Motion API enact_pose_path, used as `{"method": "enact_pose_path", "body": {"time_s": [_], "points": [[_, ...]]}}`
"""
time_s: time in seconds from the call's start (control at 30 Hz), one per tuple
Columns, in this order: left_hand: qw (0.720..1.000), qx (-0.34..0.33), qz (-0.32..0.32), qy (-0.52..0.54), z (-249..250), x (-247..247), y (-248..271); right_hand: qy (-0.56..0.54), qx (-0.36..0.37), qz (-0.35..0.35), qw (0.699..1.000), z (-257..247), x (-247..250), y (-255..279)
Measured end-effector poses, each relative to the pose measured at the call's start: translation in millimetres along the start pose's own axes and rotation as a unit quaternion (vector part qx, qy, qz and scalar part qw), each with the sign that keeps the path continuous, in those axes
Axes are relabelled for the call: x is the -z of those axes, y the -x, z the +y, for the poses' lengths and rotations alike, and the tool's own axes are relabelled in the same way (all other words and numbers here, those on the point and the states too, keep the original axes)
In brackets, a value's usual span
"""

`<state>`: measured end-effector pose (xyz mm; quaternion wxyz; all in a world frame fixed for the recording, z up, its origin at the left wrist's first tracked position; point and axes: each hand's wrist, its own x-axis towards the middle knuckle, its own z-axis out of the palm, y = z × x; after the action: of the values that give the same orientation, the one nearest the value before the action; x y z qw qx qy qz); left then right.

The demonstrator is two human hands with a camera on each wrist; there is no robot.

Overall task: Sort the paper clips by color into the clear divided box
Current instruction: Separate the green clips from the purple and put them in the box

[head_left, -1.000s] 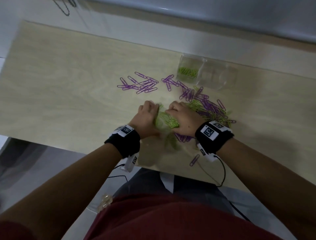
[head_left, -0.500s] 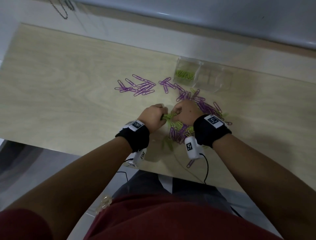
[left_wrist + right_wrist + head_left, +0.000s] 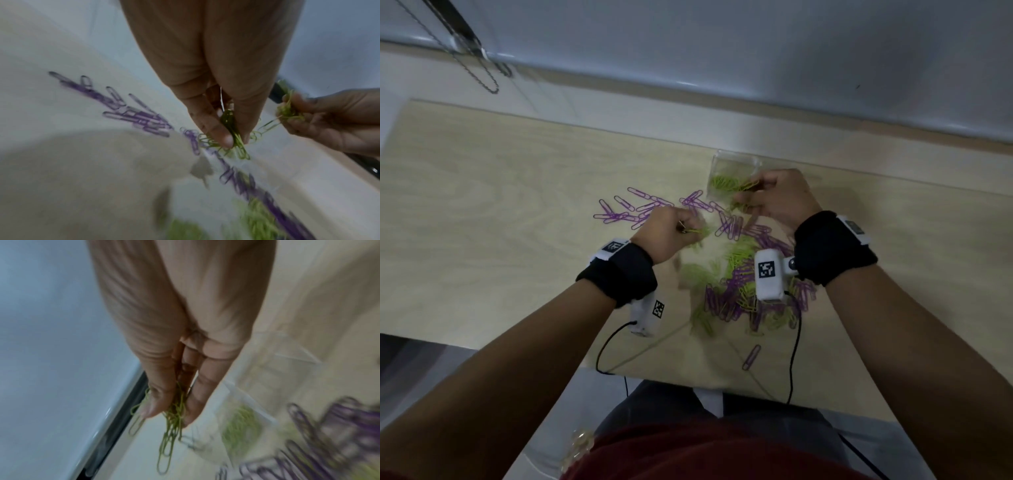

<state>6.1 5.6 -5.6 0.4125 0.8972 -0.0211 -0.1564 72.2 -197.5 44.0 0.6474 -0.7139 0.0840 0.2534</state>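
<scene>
1. The right hand [image 3: 779, 198] pinches a bunch of green paper clips [image 3: 172, 423] between thumb and fingers, above the near edge of the clear divided box [image 3: 736, 162].
2. The left hand [image 3: 666, 233] pinches a smaller bunch of green clips [image 3: 234, 129] with thumb and fingertips, low over the wooden table [image 3: 500, 222], to the left of the right hand.
3. The compartment of the box that can be seen already contains green clips [image 3: 722, 181]; the right hand hides the rest of the box.
4. Loose purple paper clips [image 3: 633, 209] lie spread on the table to the left of the box.
5. A mixed pile of purple and green clips [image 3: 732, 294] lies nearer the person, partly under the right wrist.
6. One single purple clip [image 3: 751, 357] lies apart, close to the near table edge.
7. Both black wristbands [image 3: 626, 274] carry white camera units with square black-and-white marker codes [image 3: 766, 269]; no readable words or brand are visible.
</scene>
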Motion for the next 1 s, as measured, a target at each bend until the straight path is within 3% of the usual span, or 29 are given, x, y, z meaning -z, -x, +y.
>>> {"method": "enact_pose_path", "body": {"time_s": [0.1, 0.17, 0.27, 0.33, 0.43, 0.53, 0.63, 0.7, 0.77, 0.87, 0.93, 1.0], "points": [[0.997, 0.005, 0.040, 0.061, 21, 16, -18, 0.027, 0.061, 0.075, 0.995, -14, 0, -21], [0.995, -0.004, 0.084, 0.059, 34, 23, -35, 0.116, 0.103, 0.120, 0.981, -7, -3, -40], [0.988, -0.016, 0.153, 0.029, 48, 23, -68, 0.214, 0.088, 0.100, 0.968, 10, -7, -59], [0.987, -0.018, 0.159, -0.010, 53, 17, -91, 0.223, 0.068, 0.097, 0.967, 20, -1, -61], [0.988, -0.017, 0.072, -0.134, 62, 4, -113, 0.238, 0.105, 0.121, 0.958, 28, 14, -38], [0.978, -0.021, -0.013, -0.207, 62, -5, -113, 0.281, 0.118, 0.082, 0.949, 42, 22, -2], [0.975, -0.079, 0.009, -0.208, 51, -8, -81, 0.367, 0.100, -0.020, 0.925, 64, 21, 29], [0.978, -0.118, 0.015, -0.173, 43, -14, -47, 0.437, 0.113, -0.086, 0.888, 81, 19, 43], [0.985, -0.097, -0.049, -0.134, 34, -26, -11, 0.491, 0.124, -0.134, 0.852, 95, 16, 52], [0.981, -0.045, -0.139, -0.130, 19, -55, 23, 0.529, 0.150, -0.153, 0.821, 110, 14, 59], [0.979, -0.027, -0.138, -0.149, 12, -74, 31, 0.545, 0.152, -0.141, 0.812, 117, 13, 59], [0.982, -0.005, -0.110, -0.150, 12, -87, 33, 0.534, 0.151, -0.125, 0.822, 118, 12, 58]]}}
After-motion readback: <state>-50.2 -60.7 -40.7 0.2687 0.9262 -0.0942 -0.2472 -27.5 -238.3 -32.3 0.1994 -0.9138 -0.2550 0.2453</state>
